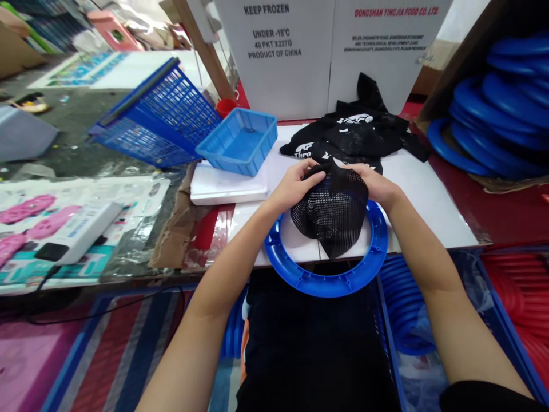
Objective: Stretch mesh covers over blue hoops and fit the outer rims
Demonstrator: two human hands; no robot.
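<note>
Two bare hands work in my remote view, just right of the frame's centre: the left hand [295,183] and the right hand [378,184] each grasp the upper part of a black mesh piece [330,209] in their fingers. I see that mesh within the outline of a blue ring [328,284], whose lower part juts past the white tabletop [441,212]. Above them I have black printed cloth [355,133], with a light-blue tray [226,162] at upper centre.

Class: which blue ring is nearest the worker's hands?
The ring overhanging the table, beneath the black mesh held by left hand and right hand. Other blue rings are piled at right or below the table.
</note>
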